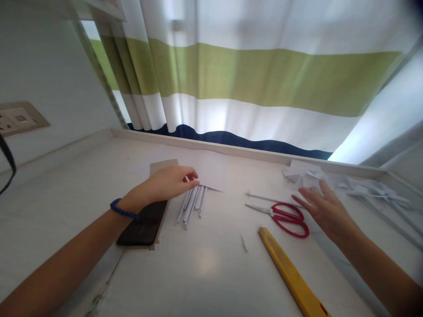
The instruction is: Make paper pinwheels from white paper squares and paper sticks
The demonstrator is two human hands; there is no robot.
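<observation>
Paper tubes (191,207), slim, white and rolled, near the middle of a pale, glossy tabletop (214,268): lying in a loose bundle and fanning slightly at the near ends. Curling the left hand (167,181) in from the side, bending thumb and forefinger with a small gap between, and placing both tips at the bundle's far ends; impossible to tell whether gripping any tube or only touching. Wearing a braided blue cord bracelet (125,210) at that wrist. Facing a smooth, flat white paper sheet (213,169) just beyond the fingertips. Passing the wrist above a dark, flat, round-cornered phone (142,231), seemingly resting on a stiff tan board (163,165).

Holding the right hand (322,209) well open, spreading the fingers and grasping nothing visible, near crumpled, sharply creased white paper scraps (307,175); not showing for certain any contact. Having just beside it metal-bladed scissors (291,216) with glossy red looped handles, pointing left, plus a thin pale stick (264,197) behind. Running a long, straight-edged yellow bar (287,268) diagonally toward the bottom edge, near a tiny, slender pale sliver (243,243). Backing everything with a softly pleated fabric curtain (264,79), banded white, green and navy.
</observation>
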